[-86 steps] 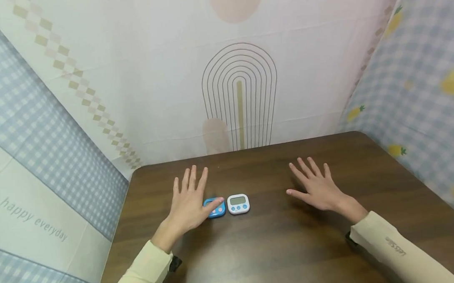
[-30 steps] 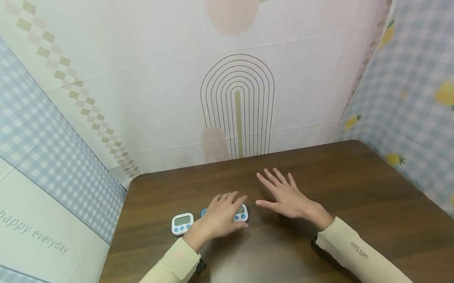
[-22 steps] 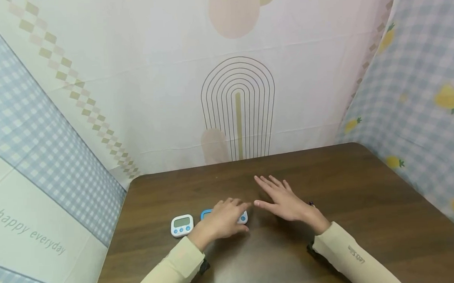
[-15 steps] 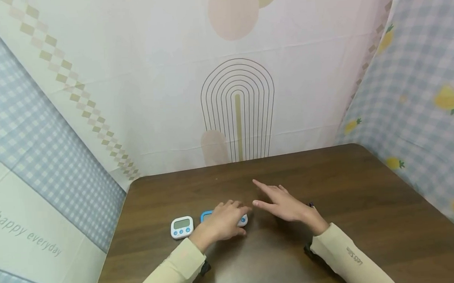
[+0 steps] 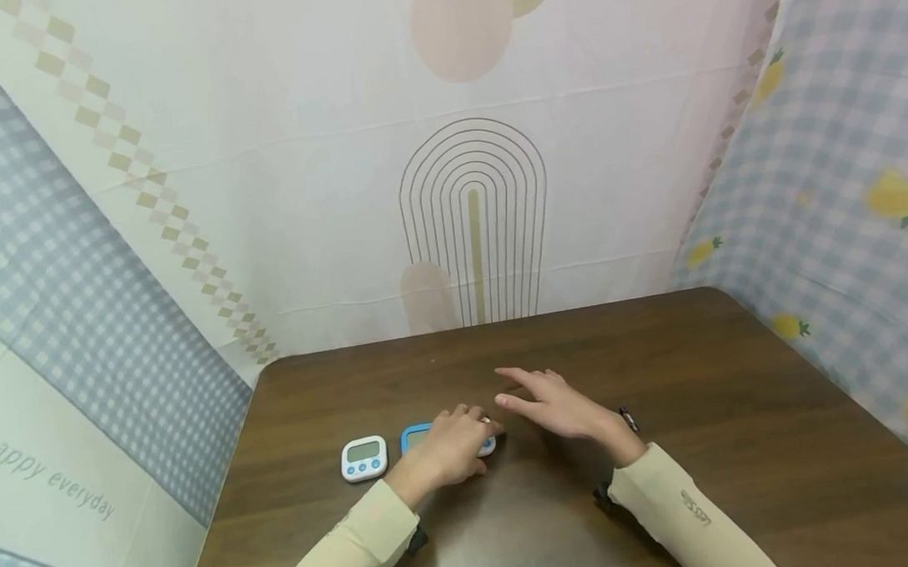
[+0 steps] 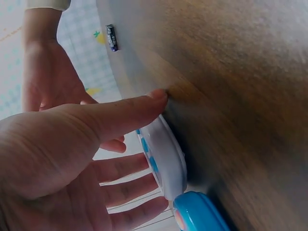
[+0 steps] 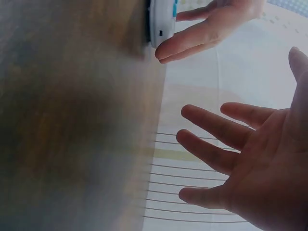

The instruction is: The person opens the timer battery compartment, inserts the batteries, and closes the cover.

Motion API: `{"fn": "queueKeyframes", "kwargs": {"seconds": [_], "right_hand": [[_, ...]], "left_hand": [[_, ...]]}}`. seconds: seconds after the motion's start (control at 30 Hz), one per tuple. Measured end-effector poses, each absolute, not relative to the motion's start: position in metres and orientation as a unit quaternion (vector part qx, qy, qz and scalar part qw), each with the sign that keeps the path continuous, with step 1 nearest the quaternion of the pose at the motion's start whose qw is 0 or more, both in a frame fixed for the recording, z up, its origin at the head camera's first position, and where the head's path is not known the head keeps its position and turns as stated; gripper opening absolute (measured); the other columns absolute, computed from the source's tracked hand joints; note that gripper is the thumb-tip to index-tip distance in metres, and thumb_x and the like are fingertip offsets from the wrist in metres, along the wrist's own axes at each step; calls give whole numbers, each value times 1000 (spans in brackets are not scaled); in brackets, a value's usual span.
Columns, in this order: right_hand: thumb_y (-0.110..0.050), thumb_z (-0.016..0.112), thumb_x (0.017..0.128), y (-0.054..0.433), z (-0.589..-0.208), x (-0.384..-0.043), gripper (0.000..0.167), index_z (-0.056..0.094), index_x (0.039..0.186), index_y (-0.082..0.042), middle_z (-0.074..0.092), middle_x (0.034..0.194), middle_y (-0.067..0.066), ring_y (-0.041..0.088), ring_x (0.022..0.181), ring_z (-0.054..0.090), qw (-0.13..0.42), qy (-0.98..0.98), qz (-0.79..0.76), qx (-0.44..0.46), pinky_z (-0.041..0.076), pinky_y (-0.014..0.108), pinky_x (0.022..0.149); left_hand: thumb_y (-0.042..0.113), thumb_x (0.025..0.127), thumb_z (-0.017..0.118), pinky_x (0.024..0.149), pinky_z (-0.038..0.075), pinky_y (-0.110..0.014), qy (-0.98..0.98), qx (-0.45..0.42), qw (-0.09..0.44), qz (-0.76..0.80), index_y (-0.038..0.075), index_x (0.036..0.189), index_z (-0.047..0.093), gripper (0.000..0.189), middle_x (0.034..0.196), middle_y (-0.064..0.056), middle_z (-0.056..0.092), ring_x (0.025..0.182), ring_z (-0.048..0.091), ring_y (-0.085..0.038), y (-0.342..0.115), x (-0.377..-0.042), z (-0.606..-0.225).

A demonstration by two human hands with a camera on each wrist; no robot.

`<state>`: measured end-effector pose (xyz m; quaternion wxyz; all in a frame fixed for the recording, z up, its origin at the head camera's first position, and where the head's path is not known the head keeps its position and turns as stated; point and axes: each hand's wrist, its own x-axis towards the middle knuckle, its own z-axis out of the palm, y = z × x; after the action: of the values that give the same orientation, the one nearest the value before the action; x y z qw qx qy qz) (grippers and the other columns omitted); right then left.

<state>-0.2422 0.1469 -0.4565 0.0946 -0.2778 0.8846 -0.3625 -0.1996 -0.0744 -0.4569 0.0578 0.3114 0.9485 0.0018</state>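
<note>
Three digital kitchen timers lie in a row on the brown table (image 5: 552, 514). A white timer (image 5: 365, 458) is on the left, and a blue timer (image 5: 413, 438) sits partly behind my left hand (image 5: 448, 446). That hand is over the right-hand white timer (image 6: 166, 154), which it mostly covers in the head view. Its thumb is on the near side, its fingers reach across the far side, and the index fingertip is right at the timer's end. My right hand (image 5: 559, 405) hovers just to the right with fingers spread, holding nothing.
A small dark battery (image 5: 628, 419) lies on the table to the right, beside the right wrist. A white patterned cloth (image 5: 329, 154) hangs behind the table, with checked cloth (image 5: 835, 220) at both sides.
The left hand has moved right from the blue timer to the right-hand white one, uncovering the left white timer. The right hand has come left and lower, and the battery now shows.
</note>
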Motion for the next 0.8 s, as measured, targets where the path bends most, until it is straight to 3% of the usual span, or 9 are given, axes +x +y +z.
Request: {"fn": "queueKeyframes", "kwargs": {"seconds": [0.1, 0.3, 0.43, 0.63, 0.8], "right_hand": [[-55, 49, 110, 149, -458, -241, 65, 43, 161, -16, 66, 145, 13, 40, 143, 51, 93, 886, -365, -272, 15, 76, 124], [-55, 49, 110, 147, -455, -242, 60, 47, 159, -22, 66, 144, 8, 38, 142, 51, 86, 877, -388, -270, 40, 67, 116], [-55, 49, 110, 145, -454, -242, 58, 47, 159, -23, 66, 144, 7, 39, 143, 49, 84, 876, -390, -271, 40, 68, 115], [-51, 49, 111, 145, -454, -243, 56, 48, 158, -20, 65, 145, 11, 36, 141, 53, 77, 869, -403, -277, 44, 66, 113], [-47, 49, 112, 146, -453, -240, 57, 48, 158, -13, 63, 148, 10, 32, 139, 57, 77, 853, -428, -290, 47, 61, 114]], "left_hand": [[32, 86, 90, 103, 57, -52, 948, 314, 49, -6, 29, 138, 71, 56, 137, -3, 68, 126, 62, -29, -71, -201, -458], [27, 86, 91, 88, 62, -47, 948, 317, 38, 11, 26, 132, 74, 49, 125, -3, 70, 118, 65, -27, -72, -206, -460], [29, 88, 89, 79, 63, -40, 947, 318, 21, 47, 21, 129, 75, 44, 127, -5, 70, 113, 65, -25, -78, -209, -456], [32, 92, 85, 78, 62, -39, 939, 318, -31, 126, 18, 133, 71, 46, 136, -7, 66, 117, 63, -24, -85, -211, -441], [28, 91, 86, 93, 62, -42, 927, 312, -59, 202, 16, 135, 69, 49, 136, -8, 64, 119, 62, -24, -85, -211, -431]]}}
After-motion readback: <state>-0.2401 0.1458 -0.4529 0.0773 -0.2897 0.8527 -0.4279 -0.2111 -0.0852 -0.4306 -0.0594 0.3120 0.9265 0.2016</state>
